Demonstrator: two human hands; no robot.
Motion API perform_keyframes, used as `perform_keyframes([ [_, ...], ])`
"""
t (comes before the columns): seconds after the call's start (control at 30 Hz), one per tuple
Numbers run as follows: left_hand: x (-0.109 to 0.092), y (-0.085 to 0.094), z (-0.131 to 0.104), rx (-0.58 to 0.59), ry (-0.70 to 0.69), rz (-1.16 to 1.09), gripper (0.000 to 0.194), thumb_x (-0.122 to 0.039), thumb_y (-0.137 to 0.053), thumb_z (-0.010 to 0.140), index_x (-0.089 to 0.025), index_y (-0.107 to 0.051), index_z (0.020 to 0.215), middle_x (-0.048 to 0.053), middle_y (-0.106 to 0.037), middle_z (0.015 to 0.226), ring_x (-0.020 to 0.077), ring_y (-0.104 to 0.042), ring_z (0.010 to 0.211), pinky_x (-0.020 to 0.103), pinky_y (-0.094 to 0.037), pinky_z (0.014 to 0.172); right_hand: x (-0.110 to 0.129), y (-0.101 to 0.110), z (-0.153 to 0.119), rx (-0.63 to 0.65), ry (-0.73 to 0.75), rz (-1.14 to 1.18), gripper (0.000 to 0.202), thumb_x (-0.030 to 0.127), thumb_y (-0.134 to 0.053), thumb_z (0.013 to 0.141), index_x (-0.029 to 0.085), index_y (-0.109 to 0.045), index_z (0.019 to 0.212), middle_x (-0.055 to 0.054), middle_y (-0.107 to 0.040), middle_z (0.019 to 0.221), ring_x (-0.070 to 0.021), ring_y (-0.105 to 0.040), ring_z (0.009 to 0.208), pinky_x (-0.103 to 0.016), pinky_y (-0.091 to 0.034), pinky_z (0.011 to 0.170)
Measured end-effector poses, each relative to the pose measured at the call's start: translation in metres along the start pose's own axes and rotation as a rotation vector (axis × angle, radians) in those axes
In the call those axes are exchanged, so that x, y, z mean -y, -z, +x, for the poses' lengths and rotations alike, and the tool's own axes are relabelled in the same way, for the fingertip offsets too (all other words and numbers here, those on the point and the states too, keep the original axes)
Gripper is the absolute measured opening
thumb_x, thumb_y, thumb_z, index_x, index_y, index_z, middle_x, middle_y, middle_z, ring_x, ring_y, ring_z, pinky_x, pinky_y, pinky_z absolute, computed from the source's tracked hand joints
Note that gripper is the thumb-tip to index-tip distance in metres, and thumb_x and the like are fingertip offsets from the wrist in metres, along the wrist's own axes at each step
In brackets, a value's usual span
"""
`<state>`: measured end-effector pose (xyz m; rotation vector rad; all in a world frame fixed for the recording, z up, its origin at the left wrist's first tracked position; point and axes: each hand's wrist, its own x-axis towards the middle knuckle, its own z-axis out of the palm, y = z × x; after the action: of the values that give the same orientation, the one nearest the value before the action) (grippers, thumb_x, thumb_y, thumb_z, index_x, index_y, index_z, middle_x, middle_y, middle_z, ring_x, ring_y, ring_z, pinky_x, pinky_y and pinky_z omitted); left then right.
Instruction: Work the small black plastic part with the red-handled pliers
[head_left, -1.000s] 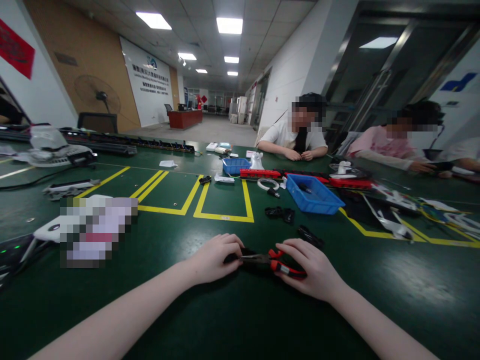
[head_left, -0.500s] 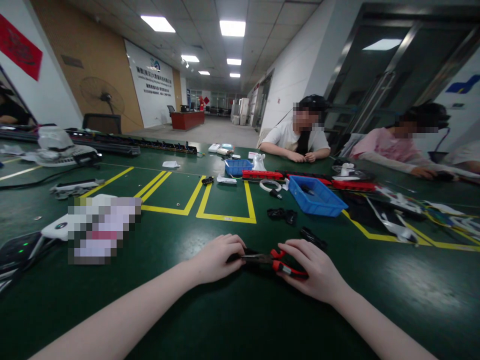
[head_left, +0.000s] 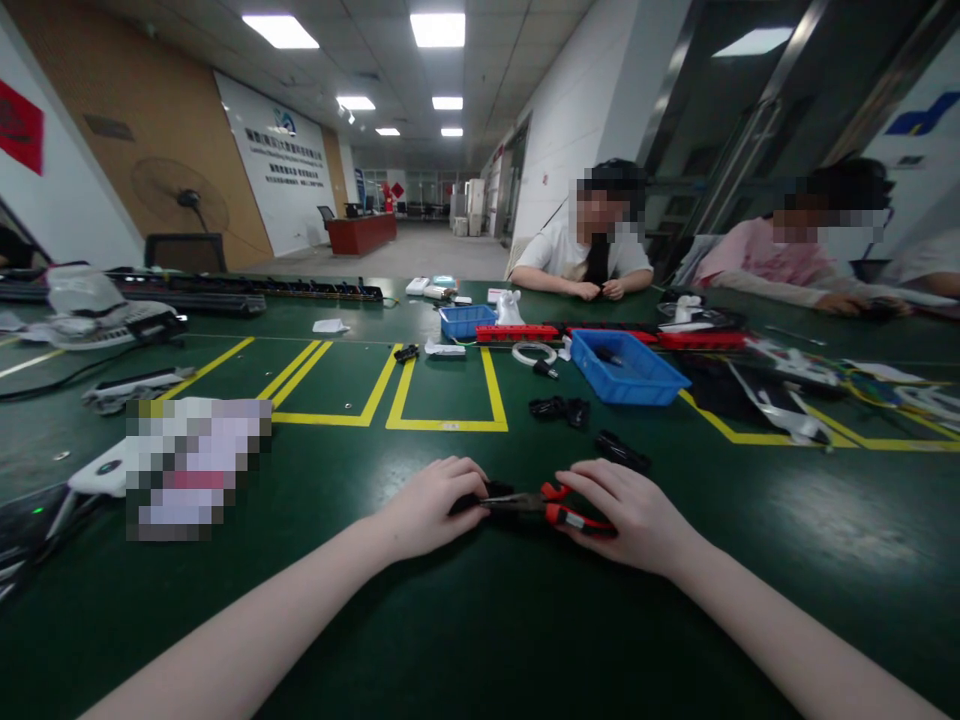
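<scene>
My right hand (head_left: 637, 515) is closed on the red handles of a pair of long-nosed pliers (head_left: 529, 503). The plier jaws point left and reach the fingertips of my left hand (head_left: 435, 505). My left hand is closed round a small black part (head_left: 466, 503), mostly hidden by its fingers. Dark material lies just behind the jaws, too dim to make out. Beyond my right hand a black bundle (head_left: 622, 452) rests on the green table (head_left: 480, 620), and more black pieces (head_left: 559, 411) lie a little farther off.
A large blue bin (head_left: 628, 370) stands at the back right, a smaller blue bin (head_left: 469, 321) behind it to the left. Red strips (head_left: 517, 332) lie beside them. A phone-like pixelated object (head_left: 199, 470) lies at the left. Two people sit across the table.
The camera view has shifted slightly, so the table items appear a little higher and farther left. Both hands keep nearly the same pose, with the pliers still in the right.
</scene>
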<state>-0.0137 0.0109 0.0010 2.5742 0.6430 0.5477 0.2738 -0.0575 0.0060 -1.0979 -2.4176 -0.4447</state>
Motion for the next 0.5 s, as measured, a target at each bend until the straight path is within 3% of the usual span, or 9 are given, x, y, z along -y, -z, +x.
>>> perform_keyframes([
  [0.23, -0.004, 0.003, -0.001, 0.032, 0.003, 0.034, 0.013, -0.024, -0.063, 0.086, -0.019, -0.059, 0.097, 0.004, -0.06, 0.11, 0.0204, -0.057, 0.099, 0.038, -0.048, 0.088, -0.009, -0.004, -0.008, 0.045, 0.003, -0.018, 0.045, 0.015, -0.054, 0.078, 0.016, -0.056, 0.123, -0.013, -0.063, 0.109, -0.0243, -0.062, 0.095, -0.039, -0.055, 0.08],
  [0.5, -0.003, 0.001, -0.002, 0.005, -0.019, 0.032, 0.013, -0.021, -0.061, 0.087, -0.019, -0.058, 0.1, 0.006, -0.056, 0.121, 0.0205, -0.056, 0.106, 0.038, -0.049, 0.091, -0.018, -0.009, -0.014, 0.076, 0.051, -0.064, 0.055, 0.013, -0.052, 0.077, 0.016, -0.051, 0.132, -0.014, -0.06, 0.118, -0.026, -0.06, 0.1, -0.041, -0.053, 0.083],
])
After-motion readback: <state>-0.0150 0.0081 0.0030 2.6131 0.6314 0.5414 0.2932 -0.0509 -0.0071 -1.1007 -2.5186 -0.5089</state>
